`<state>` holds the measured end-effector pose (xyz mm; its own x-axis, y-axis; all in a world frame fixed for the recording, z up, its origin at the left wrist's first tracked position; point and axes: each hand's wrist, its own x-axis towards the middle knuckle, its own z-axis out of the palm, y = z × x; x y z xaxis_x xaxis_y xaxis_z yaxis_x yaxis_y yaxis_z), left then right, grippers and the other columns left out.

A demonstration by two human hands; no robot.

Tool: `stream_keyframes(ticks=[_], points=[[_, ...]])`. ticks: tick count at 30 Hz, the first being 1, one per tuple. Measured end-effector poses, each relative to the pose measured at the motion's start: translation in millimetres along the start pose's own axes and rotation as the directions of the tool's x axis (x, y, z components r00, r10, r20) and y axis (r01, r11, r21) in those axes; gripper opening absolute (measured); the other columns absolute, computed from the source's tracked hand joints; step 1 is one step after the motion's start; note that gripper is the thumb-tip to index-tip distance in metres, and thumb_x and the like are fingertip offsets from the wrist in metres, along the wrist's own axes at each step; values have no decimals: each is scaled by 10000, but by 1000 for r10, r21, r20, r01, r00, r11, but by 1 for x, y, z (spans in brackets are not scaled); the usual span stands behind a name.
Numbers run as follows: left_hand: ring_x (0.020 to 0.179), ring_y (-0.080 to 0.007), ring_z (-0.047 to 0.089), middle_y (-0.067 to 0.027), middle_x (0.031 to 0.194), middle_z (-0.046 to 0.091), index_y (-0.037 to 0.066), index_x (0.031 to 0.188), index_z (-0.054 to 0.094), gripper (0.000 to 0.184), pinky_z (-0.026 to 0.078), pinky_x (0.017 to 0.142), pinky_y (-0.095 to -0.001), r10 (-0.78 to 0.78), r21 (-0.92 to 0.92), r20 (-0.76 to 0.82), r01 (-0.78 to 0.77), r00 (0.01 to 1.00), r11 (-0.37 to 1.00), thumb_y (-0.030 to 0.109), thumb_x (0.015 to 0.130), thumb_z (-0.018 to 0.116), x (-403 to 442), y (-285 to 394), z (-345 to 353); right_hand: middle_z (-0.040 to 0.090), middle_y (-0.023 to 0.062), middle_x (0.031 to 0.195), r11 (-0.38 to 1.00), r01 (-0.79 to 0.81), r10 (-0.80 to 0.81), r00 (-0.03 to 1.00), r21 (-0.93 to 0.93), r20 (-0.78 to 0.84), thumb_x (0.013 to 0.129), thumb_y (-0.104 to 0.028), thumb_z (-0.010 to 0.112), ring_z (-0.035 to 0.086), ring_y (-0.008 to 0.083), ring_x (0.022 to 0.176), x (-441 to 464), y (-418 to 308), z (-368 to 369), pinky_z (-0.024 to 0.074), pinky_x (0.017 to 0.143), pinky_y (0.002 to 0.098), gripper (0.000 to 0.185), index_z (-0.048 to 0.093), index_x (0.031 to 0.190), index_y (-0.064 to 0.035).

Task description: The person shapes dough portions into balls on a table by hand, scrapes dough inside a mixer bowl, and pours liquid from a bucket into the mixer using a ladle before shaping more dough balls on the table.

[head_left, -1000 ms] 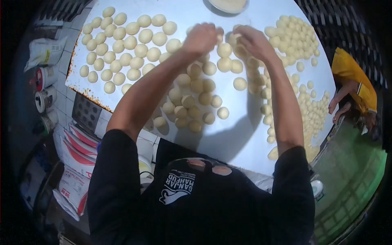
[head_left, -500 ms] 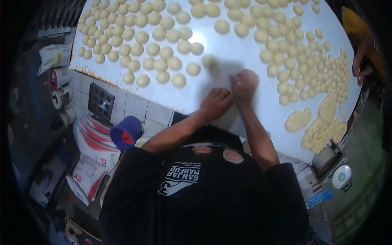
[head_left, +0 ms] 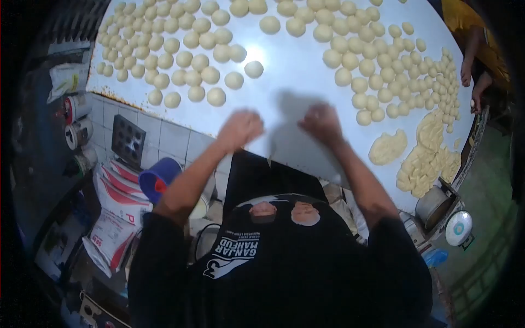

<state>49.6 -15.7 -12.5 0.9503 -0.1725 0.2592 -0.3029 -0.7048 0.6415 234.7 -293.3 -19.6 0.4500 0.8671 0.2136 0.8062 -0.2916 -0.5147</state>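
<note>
My left hand (head_left: 240, 129) hovers at the near edge of the white table, fingers curled in and somewhat blurred. My right hand (head_left: 321, 123) is farther right above the tabletop (head_left: 290, 147), also with curled fingers, its shadow beside it. Whatever either hand may hold is hidden. Closest to my hands is a round dough ball (head_left: 254, 69), with another dough ball (head_left: 216, 97) just beyond my left hand. Many pale dough balls cover the left and far parts of the table. Smaller dough balls (head_left: 385, 95) crowd together on the right.
A flattened dough piece (head_left: 388, 147) and a lumpy dough mass (head_left: 418, 172) lie at the right, near a metal pot (head_left: 432, 206). Another person's hand (head_left: 476, 103) is at the far right edge. Below the left edge are a purple bucket (head_left: 159, 179) and flour sacks (head_left: 112, 235).
My hands, close together before, have moved apart, the left one going left. One dough ball beyond them now sits in line with the left group. The view has shifted slightly.
</note>
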Motion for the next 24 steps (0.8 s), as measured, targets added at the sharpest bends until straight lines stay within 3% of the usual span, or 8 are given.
stream_keyframes(ticks=[1, 4, 8, 10, 16, 18, 19, 24], points=[[874, -372, 597, -133, 980, 621, 78, 960, 664, 226, 473, 774, -501, -86, 163, 15, 82, 996, 983, 240, 874, 795, 26, -1, 3, 677, 131, 918, 972, -186, 235, 819, -146, 524, 863, -293, 813, 657, 356, 911, 35, 8, 3, 503, 849, 506, 254, 655, 829, -97], [841, -359, 587, -123, 896, 609, 76, 951, 654, 188, 471, 755, -511, -335, 170, -243, 380, 910, 909, 210, 882, 766, 71, 27, 69, 633, 115, 908, 932, -333, 296, 927, -144, -232, 833, -299, 833, 609, 343, 894, 78, -36, 24, 487, 840, 489, 274, 662, 834, -84], [897, -353, 636, -135, 966, 658, 83, 979, 680, 236, 497, 792, -498, -80, -101, -83, 71, 993, 992, 234, 857, 815, 6, 24, 21, 642, 115, 933, 993, 94, -103, 986, -71, -131, 802, -289, 857, 629, 367, 974, 24, -14, -6, 487, 854, 492, 288, 661, 829, -80], [898, -356, 636, -141, 1029, 664, 87, 961, 687, 253, 499, 782, -498, -107, 182, 66, 93, 992, 979, 258, 846, 834, 28, -8, 7, 638, 114, 935, 969, -239, 241, 851, -64, 467, 792, -292, 857, 637, 366, 991, 40, 13, -16, 484, 843, 493, 301, 647, 832, -80], [900, -338, 645, -130, 1012, 678, 94, 933, 671, 187, 506, 784, -504, -114, -82, -161, 101, 980, 991, 168, 834, 811, 24, 51, 44, 638, 138, 937, 990, -48, 25, 985, -134, -169, 813, -213, 812, 609, 355, 925, 24, -15, 7, 476, 813, 483, 267, 578, 779, -90], [925, -328, 651, -121, 1025, 679, 97, 969, 677, 196, 520, 810, -491, -1, 66, -118, 9, 993, 998, 180, 851, 810, 15, 9, 21, 635, 134, 933, 907, -265, 179, 945, 326, 272, 821, -224, 814, 603, 348, 934, 9, 21, -5, 479, 819, 474, 276, 580, 771, -86], [922, -343, 641, -112, 1018, 673, 96, 997, 677, 210, 513, 807, -483, -75, 183, 11, 72, 997, 981, 180, 859, 811, 28, -4, 19, 646, 122, 949, 921, -274, 387, 721, -277, 575, 810, -239, 836, 601, 337, 944, 60, 5, -24, 472, 828, 479, 277, 607, 779, -86], [1015, -367, 652, -129, 1112, 683, 87, 983, 710, 230, 521, 868, -488, -248, 82, -212, 270, 945, 959, 180, 809, 831, 47, 58, 63, 637, 114, 941, 998, -60, 60, 962, 6, -268, 816, -237, 845, 586, 360, 937, 23, -25, 20, 450, 810, 491, 250, 655, 908, -102]])
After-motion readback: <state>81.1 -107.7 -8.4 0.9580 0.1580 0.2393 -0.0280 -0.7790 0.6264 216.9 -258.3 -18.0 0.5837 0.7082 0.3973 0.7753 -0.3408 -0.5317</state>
